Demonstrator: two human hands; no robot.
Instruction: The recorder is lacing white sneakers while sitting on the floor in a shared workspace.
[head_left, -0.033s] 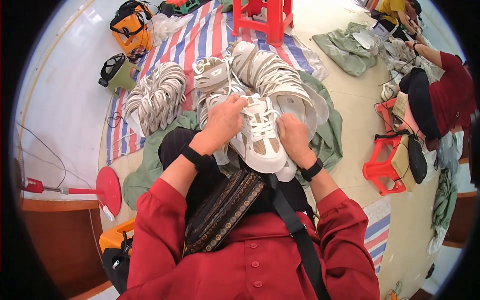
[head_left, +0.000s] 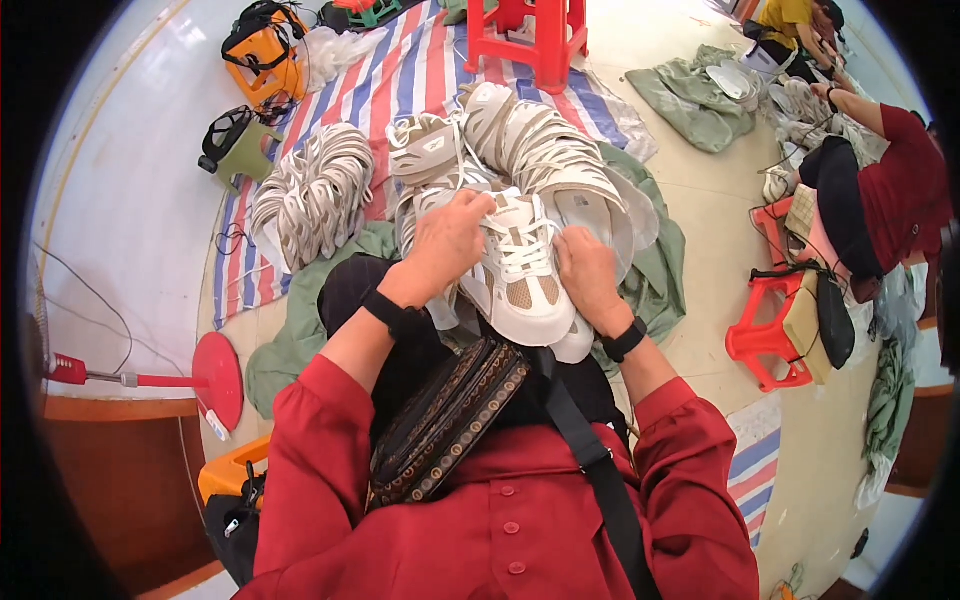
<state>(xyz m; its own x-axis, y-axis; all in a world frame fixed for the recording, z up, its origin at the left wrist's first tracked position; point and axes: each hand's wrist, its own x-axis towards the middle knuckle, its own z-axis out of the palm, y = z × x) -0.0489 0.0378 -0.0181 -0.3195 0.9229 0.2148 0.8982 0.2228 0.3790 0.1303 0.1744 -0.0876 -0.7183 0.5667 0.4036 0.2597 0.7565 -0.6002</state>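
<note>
A white and tan sneaker (head_left: 522, 275) with white laces rests over my lap, toe toward me. Its shoelace (head_left: 524, 246) is threaded in crossing rows up the front. My left hand (head_left: 448, 243) is closed in a pinch at the lace by the upper left eyelets. On the other side, my right hand (head_left: 588, 272) pinches the lace at the right edge; its fingertips are partly hidden. Below the toe shows part of another white shoe (head_left: 574, 343). Just beyond my hands lies a curved row of similar sneakers (head_left: 545, 150), nested together.
A second bundle of sneakers (head_left: 318, 190) sits at left on a striped sheet (head_left: 345, 85). Green cloth (head_left: 655, 270) lies under the shoes. A red stool (head_left: 545, 45) stands ahead, and another red stool (head_left: 770, 330) at right near a seated person (head_left: 915, 190). A patterned bag (head_left: 450, 425) crosses my lap.
</note>
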